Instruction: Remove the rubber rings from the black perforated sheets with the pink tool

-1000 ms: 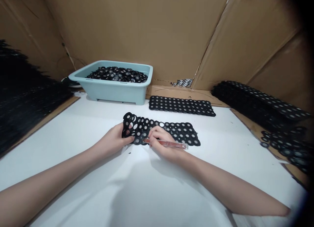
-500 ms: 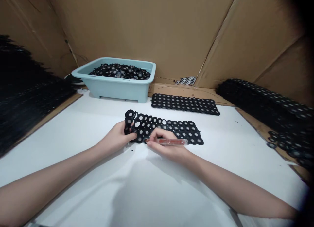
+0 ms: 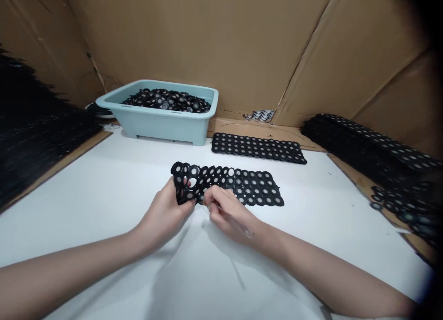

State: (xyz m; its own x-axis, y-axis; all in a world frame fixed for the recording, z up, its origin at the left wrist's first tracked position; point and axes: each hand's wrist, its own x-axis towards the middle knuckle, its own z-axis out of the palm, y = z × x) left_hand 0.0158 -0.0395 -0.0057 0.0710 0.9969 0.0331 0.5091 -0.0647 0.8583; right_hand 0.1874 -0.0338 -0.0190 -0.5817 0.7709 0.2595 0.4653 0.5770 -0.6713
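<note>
A black sheet of joined rings with pale round centres lies on the white table, its left end lifted and bent. My left hand grips that raised end, thumb at the near edge. Over the sheet's near edge, my right hand is closed around a thin pen-like tool, which is blurred and points back toward the wrist. The tool's tip is hidden by my fingers. Larger white openings show in the sheet near my left fingers and at its upper middle.
Behind stands a light blue tub full of loose black discs. A second black sheet lies flat to its right. Stacked black sheets and loose pieces are at the right; a dark pile fills the left. Cardboard walls surround the table.
The tool has swung from lying level to slanting down toward my right wrist. My left hand has turned, and the sheet's left end sits a little lower and further left.
</note>
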